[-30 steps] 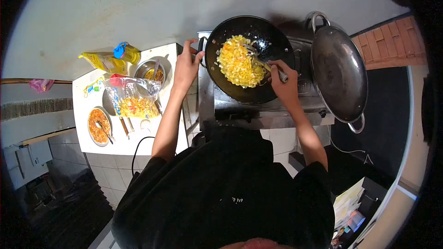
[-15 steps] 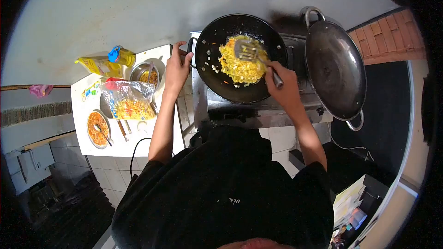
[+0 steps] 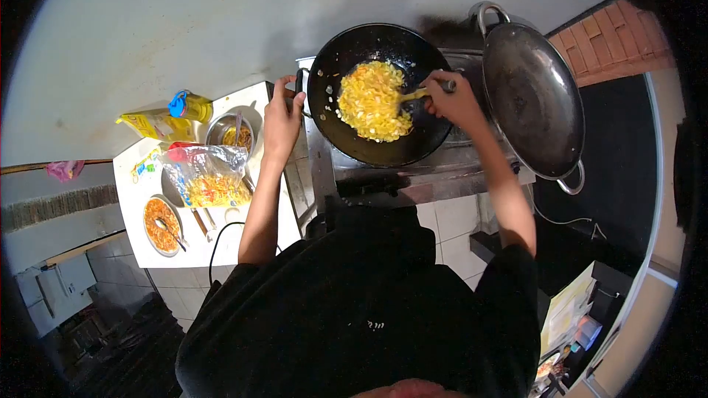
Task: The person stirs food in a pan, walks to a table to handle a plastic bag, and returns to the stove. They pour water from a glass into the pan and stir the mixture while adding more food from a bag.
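A black wok (image 3: 369,153) sits on the stove, with chopped yellow food (image 3: 372,102) heaped in its middle and bits stuck to its left wall. My left hand (image 3: 282,121) grips the wok's left handle (image 3: 300,82) between thumb and fingers. In my right hand (image 3: 457,102) is a spatula (image 3: 416,94), held over the wok's right side. Its blade is blurred and partly hidden at the right edge of the food.
A second, larger wok (image 3: 531,99) rests to the right on the stove (image 3: 413,184). The white table (image 3: 166,254) at left bears a metal bowl (image 3: 215,133), a bag of shredded food (image 3: 214,184), a dish with a spoon (image 3: 162,225) and a blue-capped yellow bottle (image 3: 195,107).
The spatula has swung from above the food down to its right edge, and my right hand has turned and risen slightly. The food is spread lower and further left. My left hand stays at the handle.
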### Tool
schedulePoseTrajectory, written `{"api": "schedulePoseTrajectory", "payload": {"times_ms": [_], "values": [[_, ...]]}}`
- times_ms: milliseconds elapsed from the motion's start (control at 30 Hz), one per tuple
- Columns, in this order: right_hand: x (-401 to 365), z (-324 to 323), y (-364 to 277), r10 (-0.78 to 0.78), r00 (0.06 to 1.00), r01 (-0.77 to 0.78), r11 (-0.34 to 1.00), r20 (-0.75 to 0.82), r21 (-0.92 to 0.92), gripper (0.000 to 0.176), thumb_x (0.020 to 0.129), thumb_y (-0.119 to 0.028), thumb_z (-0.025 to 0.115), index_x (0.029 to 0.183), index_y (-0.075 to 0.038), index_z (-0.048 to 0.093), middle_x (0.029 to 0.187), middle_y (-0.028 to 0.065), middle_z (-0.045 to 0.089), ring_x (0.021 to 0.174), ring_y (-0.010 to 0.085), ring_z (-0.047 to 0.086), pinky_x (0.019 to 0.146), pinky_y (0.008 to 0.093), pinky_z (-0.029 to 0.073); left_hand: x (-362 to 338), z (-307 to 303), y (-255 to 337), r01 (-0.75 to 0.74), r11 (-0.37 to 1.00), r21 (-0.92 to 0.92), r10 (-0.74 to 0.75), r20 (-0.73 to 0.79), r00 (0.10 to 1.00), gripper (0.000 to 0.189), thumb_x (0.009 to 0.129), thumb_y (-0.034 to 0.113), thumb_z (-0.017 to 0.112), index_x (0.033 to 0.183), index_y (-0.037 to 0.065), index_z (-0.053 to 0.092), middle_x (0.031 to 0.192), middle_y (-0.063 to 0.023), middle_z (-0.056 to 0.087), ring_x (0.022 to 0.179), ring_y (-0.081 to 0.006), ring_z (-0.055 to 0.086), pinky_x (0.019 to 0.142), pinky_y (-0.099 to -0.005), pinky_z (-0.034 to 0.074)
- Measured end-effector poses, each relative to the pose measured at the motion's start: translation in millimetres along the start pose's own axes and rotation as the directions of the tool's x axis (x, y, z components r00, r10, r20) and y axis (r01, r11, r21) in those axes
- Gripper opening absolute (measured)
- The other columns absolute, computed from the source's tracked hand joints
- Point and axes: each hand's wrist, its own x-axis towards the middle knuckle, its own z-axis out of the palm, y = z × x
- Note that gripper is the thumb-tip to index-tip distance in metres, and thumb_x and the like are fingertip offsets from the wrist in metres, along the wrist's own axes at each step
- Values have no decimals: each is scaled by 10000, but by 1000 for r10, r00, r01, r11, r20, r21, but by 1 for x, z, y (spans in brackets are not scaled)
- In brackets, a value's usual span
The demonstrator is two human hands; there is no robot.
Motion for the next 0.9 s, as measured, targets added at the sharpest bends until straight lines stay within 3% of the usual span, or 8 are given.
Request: {"api": "schedulePoseTrajectory", "payload": {"times_ms": [67, 200, 267, 367, 600, 700, 767, 900], "values": [[-12, 27, 22, 73, 997, -64, 902, -5, 427, 228, 958, -166, 612, 1005, 45, 685, 646, 81, 640, 581, 104, 621, 540, 290, 491, -1, -2, 2, 50, 999, -3, -50, 6, 999, 355, 960, 155, 665, 1283, 68, 547, 895, -168, 694, 824, -292, 688, 739, -382, 521], [-54, 48, 7, -5, 995, 46, 904, -97, 424, 216, 978, -134, 581, 1039, 52, 672, 675, 112, 637, 594, 102, 625, 535, 279, 476, -1, -3, 0, 53, 998, -30, -52, 13, 999, 347, 962, 158, 662, 1279, 72, 550, 913, -172, 698, 841, -296, 691, 750, -387, 523], [-72, 43, -16, -276, 946, 285, 958, -172, 31, 190, 950, -84, 600, 1069, 47, 669, 746, 156, 647, 653, 182, 659, 582, 323, 500, -1, -3, 0, 73, 996, -45, -72, 22, 997, 346, 964, 173, 663, 1279, 80, 553, 916, -170, 701, 849, -296, 693, 757, -393, 525], [-82, 43, -34, -573, 798, 548, 819, -186, -173, 214, 914, -43, 623, 1110, 36, 660, 853, 194, 662, 756, 294, 673, 662, 384, 517, -2, -1, -1, 19, 1000, -18, -19, -22, 1000, 315, 966, 145, 642, 1262, 89, 553, 853, -164, 691, 739, -324, 670, 678, -414, 510], [-102, 38, -52, -556, 829, 516, 803, -61, -298, 266, 898, -33, 630, 1155, 37, 639, 929, 208, 669, 859, 349, 668, 753, 413, 524, -2, -3, 0, 25, 999, -21, -25, -4, 1000, 319, 963, 141, 644, 1265, 91, 554, 855, -160, 693, 737, -320, 671, 677, -410, 510], [-92, 45, -33, -558, 823, 549, 829, -106, -103, 252, 904, -32, 622, 1145, 38, 642, 924, 213, 675, 847, 363, 676, 750, 407, 528, -2, 0, -3, 22, 998, -61, -23, -6, 1000, 318, 965, 143, 642, 1265, 91, 554, 853, -160, 693, 734, -320, 670, 676, -405, 510], [-83, 46, -18, -410, 904, 406, 912, -125, -58, 237, 908, -29, 616, 1134, 39, 642, 920, 222, 685, 830, 378, 684, 734, 408, 531, -2, 0, -4, 19, 998, -59, -20, -7, 1000, 316, 966, 147, 640, 1265, 90, 553, 853, -162, 693, 733, -323, 671, 675, -405, 510], [-85, 46, -27, -506, 831, 466, 860, -233, -207, 223, 906, -17, 617, 1119, 41, 644, 914, 232, 690, 816, 392, 688, 719, 411, 532, -3, -1, -4, 27, 999, -46, -27, -1, 1000, 317, 967, 147, 639, 1266, 89, 551, 855, -164, 693, 735, -326, 671, 677, -408, 510]]}}
